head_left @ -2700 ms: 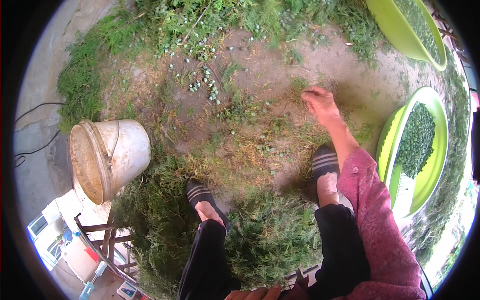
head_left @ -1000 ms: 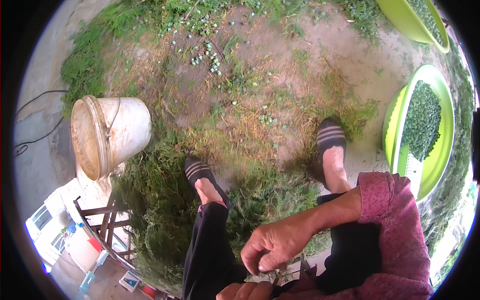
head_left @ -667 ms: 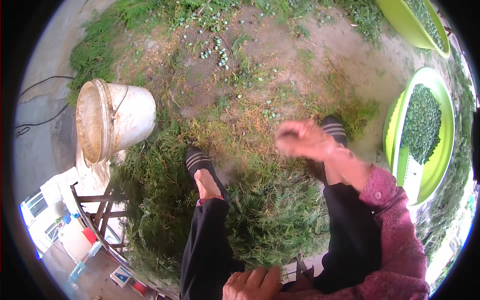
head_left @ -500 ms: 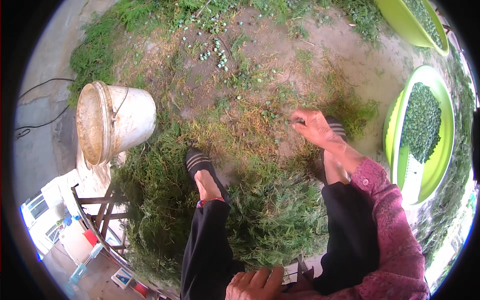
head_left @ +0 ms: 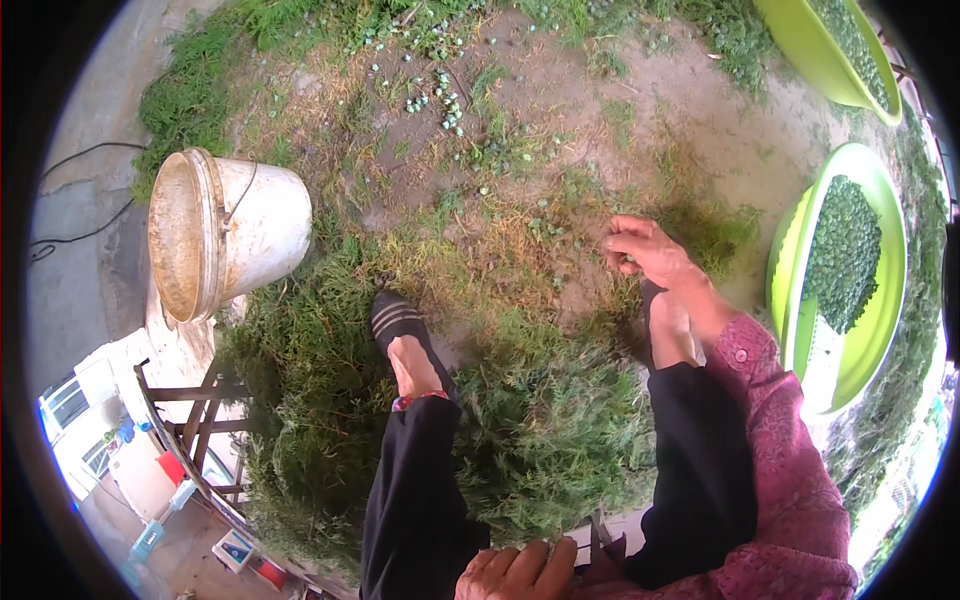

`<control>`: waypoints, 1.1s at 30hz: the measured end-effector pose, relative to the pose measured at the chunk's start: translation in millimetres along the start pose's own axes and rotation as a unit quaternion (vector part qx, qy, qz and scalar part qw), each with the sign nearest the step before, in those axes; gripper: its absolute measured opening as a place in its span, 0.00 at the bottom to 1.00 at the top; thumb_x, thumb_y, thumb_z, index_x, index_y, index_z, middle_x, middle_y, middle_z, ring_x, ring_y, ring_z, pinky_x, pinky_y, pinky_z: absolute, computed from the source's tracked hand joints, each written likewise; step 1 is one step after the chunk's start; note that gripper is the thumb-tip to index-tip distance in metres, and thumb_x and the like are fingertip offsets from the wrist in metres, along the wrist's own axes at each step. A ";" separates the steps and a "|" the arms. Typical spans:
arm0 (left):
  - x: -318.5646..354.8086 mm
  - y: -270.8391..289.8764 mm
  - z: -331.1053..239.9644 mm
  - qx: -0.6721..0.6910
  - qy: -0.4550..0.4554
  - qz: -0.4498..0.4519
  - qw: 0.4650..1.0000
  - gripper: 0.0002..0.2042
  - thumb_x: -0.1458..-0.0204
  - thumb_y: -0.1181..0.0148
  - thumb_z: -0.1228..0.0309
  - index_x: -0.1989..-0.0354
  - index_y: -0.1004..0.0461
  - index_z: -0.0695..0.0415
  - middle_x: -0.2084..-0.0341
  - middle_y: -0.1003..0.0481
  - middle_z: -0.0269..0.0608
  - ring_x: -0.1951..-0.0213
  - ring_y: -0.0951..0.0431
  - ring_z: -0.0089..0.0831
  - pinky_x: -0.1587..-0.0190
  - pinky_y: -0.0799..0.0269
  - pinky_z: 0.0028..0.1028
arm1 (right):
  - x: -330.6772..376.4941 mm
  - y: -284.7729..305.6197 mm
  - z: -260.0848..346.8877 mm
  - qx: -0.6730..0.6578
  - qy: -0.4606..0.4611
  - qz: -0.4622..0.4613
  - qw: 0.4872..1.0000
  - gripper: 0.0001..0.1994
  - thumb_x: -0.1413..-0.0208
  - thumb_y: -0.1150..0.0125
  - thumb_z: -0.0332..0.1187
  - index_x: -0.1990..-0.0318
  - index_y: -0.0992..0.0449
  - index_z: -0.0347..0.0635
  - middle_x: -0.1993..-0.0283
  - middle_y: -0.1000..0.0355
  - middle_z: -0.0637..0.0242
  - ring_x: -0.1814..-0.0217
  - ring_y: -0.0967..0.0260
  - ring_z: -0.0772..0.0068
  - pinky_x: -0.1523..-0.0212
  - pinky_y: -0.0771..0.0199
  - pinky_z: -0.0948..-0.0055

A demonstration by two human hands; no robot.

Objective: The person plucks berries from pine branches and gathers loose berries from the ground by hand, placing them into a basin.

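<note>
My right hand (head_left: pixel 648 252) is held over the ground by my right shoe, its fingers curled in toward the thumb. Whatever is between those fingertips is too small to make out. Below the hand, small round green cones (head_left: pixel 545 228) lie scattered among yellowed clippings (head_left: pixel 500 250). At the lower edge, my left hand (head_left: pixel 518 572) rests near my lap, fingers together and bent, their tips out of sight. To the right, a lime-green basin (head_left: pixel 890 310) holds a heap of green cones (head_left: pixel 848 255).
A stained white bucket (head_left: pixel 265 225) lies tipped at left. Cut evergreen branches (head_left: pixel 550 440) cover the ground around my feet. Another green basin (head_left: pixel 810 55) sits far right. A dark wooden frame (head_left: pixel 200 400) stands lower left; a black cable (head_left: pixel 85 155) runs behind the bucket.
My right hand has shifted slightly right, its fingers curling in more. The left hand stays near my lap. The whole view has turned slightly.
</note>
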State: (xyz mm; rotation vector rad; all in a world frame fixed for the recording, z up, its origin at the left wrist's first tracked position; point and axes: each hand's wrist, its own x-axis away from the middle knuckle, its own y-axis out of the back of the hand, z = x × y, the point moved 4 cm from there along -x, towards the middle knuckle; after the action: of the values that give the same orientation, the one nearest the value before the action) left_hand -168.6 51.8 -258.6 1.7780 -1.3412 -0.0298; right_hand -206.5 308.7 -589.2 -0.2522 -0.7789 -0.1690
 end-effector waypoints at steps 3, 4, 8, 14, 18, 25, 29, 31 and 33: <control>-2.6 -0.4 -4.4 -0.003 0.005 -0.005 1.000 0.16 0.60 0.42 0.76 0.59 0.30 0.61 0.72 0.29 0.41 0.70 0.27 0.34 0.70 0.32 0.30 | 4.2 -7.5 10.7 -0.075 -0.001 0.018 0.997 0.03 0.47 0.46 0.30 0.71 0.29 0.43 0.80 0.36 0.75 0.78 0.39 0.86 0.80 0.41 0.83; -4.1 0.3 -5.9 -0.001 0.001 -0.009 1.000 0.16 0.61 0.42 0.76 0.59 0.30 0.61 0.73 0.29 0.41 0.70 0.27 0.34 0.70 0.32 0.30 | -1.5 -8.7 14.4 0.048 0.032 -0.006 0.998 0.04 0.49 0.44 0.31 0.71 0.29 0.40 0.79 0.34 0.72 0.77 0.36 0.81 0.79 0.37 0.78; -9.0 -1.5 -9.2 -0.005 -0.008 -0.016 1.000 0.15 0.61 0.42 0.76 0.60 0.29 0.61 0.73 0.29 0.40 0.71 0.27 0.33 0.70 0.32 0.30 | -13.6 -21.9 11.5 0.421 0.356 -0.081 0.831 0.08 0.55 0.41 0.31 0.71 0.30 0.36 0.77 0.31 0.58 0.73 0.30 0.61 0.72 0.30 0.65; -13.7 -6.6 -21.1 -0.001 -0.007 -0.001 1.000 0.16 0.61 0.42 0.76 0.60 0.30 0.61 0.74 0.29 0.40 0.72 0.27 0.33 0.71 0.33 0.31 | -25.2 -23.7 -5.7 0.438 0.304 -0.125 0.837 0.10 0.59 0.38 0.32 0.73 0.31 0.36 0.76 0.32 0.52 0.72 0.32 0.51 0.70 0.31 0.60; -22.2 -6.5 -33.6 -0.020 -0.013 0.004 1.000 0.16 0.61 0.42 0.75 0.59 0.30 0.60 0.75 0.31 0.40 0.72 0.27 0.34 0.71 0.33 0.31 | -26.7 -8.6 -11.6 0.278 0.220 -0.028 0.934 0.09 0.54 0.39 0.32 0.70 0.29 0.37 0.78 0.32 0.59 0.77 0.33 0.68 0.77 0.34 0.69; -27.2 -3.2 -35.7 -0.084 0.041 0.012 0.996 0.17 0.61 0.41 0.71 0.59 0.31 0.59 0.74 0.31 0.40 0.71 0.27 0.35 0.69 0.33 0.33 | 35.8 -4.8 13.6 -0.246 0.009 0.226 0.943 0.09 0.49 0.39 0.33 0.64 0.27 0.37 0.70 0.30 0.72 0.76 0.38 0.84 0.80 0.42 0.87; -29.7 -7.6 -33.2 -0.126 0.086 0.076 0.985 0.19 0.59 0.42 0.67 0.55 0.29 0.56 0.67 0.26 0.38 0.71 0.25 0.31 0.67 0.29 0.29 | 9.5 -27.0 10.7 -0.052 -0.013 0.156 0.986 0.11 0.50 0.40 0.31 0.61 0.28 0.37 0.68 0.29 0.66 0.71 0.36 0.81 0.78 0.38 0.83; -27.0 -17.0 -34.3 -0.113 0.074 0.073 0.988 0.19 0.60 0.42 0.67 0.56 0.30 0.57 0.69 0.27 0.38 0.71 0.25 0.33 0.68 0.29 0.31 | -6.6 -36.9 6.1 0.274 0.221 0.058 0.934 0.10 0.58 0.38 0.31 0.66 0.26 0.42 0.69 0.27 0.64 0.72 0.30 0.68 0.71 0.29 0.66; -25.3 -23.8 -38.7 -0.128 0.034 0.034 0.991 0.17 0.60 0.42 0.71 0.59 0.32 0.59 0.74 0.31 0.40 0.71 0.27 0.35 0.69 0.33 0.33 | -13.4 -47.2 -11.3 0.333 0.284 0.051 0.898 0.11 0.61 0.38 0.31 0.67 0.26 0.41 0.69 0.28 0.61 0.70 0.30 0.62 0.68 0.29 0.64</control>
State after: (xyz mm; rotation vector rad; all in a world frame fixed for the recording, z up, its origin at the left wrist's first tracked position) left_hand -141.8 96.2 -261.9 1.5048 -1.2872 -0.1000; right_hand -219.6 261.1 -598.8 0.4009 -0.2039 0.1291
